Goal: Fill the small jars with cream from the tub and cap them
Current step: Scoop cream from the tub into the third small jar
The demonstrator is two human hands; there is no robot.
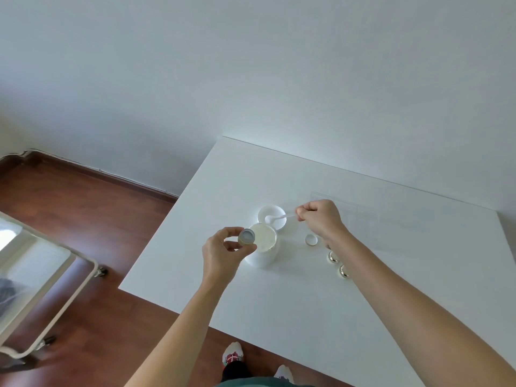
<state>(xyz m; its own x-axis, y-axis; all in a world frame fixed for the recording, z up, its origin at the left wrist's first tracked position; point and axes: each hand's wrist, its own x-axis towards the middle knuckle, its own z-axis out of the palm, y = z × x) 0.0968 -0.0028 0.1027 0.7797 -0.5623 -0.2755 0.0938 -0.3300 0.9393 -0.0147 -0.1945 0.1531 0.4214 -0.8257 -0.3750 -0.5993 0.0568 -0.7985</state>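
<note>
So we've got a white table (279, 297) with the tub (264, 247) open near the middle, full of pale cream right up to the rim. Our left hand (223, 252) pinches a small jar (246, 237) between thumb and fingertips, holding it up just beside the tub's left edge, mouth tilted toward the camera. Can't tell if there's any cream in it.

Our right hand (321, 219) is curled around the handle of a little white spoon (279, 217), pinching it at the far end. The spoon's bowl hangs over the tub's lid (272, 217), which lies upside down just behind the tub.

A small white cap (311, 239) lies on the table right of the tub, under our right wrist. Two shiny gold jars (339, 265) stand a bit nearer to us, partly hidden by the right forearm.

Off to the left there's a wood floor and a white cart (42, 289) on wheels.
</note>
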